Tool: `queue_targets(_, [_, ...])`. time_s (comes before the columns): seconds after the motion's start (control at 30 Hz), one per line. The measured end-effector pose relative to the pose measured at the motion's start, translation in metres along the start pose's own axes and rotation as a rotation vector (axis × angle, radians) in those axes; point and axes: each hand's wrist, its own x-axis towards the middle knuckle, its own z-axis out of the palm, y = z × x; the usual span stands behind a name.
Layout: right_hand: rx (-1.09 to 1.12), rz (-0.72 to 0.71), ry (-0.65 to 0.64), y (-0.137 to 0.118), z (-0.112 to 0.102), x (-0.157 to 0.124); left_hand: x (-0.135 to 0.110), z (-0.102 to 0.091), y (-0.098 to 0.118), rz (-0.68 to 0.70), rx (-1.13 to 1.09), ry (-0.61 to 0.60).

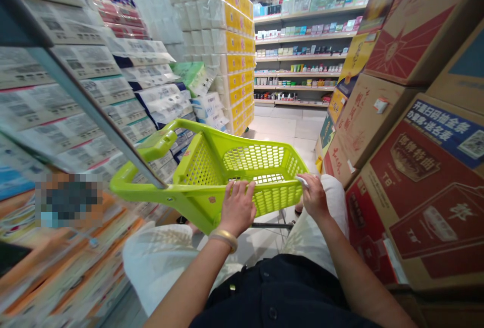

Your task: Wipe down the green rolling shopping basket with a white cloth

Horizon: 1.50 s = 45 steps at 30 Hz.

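Note:
A lime-green plastic shopping basket point(212, 166) on wheels stands in front of me in a shop aisle, its inside showing nothing. My left hand point(237, 207), with a gold bangle at the wrist, grips the basket's near rim, fingers curled over the edge. My right hand point(313, 197) rests at the basket's near right corner, fingers closed around something small and white that I cannot make out. The basket's long green handle point(151, 149) sticks out to the left. My knees in white trousers show below the basket.
Shelves of packed tissue goods point(94, 91) fill the left side, close to the basket. Stacked cardboard boxes point(416, 166) wall the right. A tall pile of toilet paper packs point(223, 40) stands ahead on the left. Tiled floor point(291, 131) runs to far shelves point(298, 60).

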Motion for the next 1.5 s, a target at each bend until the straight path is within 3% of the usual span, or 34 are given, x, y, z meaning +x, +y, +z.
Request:
queue_targets(0.37, [0.003,0.007,0.036,0.007,-0.004,0.002,0.018,0.006,-0.007,0.062,0.002,-0.073])
queue_targets(0.73, [-0.029,0.023,0.083,0.004,0.008,-0.002,0.054,0.02,-0.034,0.123,-0.006,-0.073])
queue_targets(1.03, [-0.027,-0.021,0.002,-0.003,0.03,0.002,0.081,0.038,-0.057,-0.047,-0.017,-0.079])
queue_targets(1.27, [0.005,-0.07,-0.075,-0.022,0.047,0.006,0.1,0.04,-0.08,-0.173,-0.034,-0.117])
queue_targets(1.5, [0.091,-0.088,-0.147,-0.053,0.069,0.007,0.098,0.062,-0.092,-0.306,-0.189,0.013])
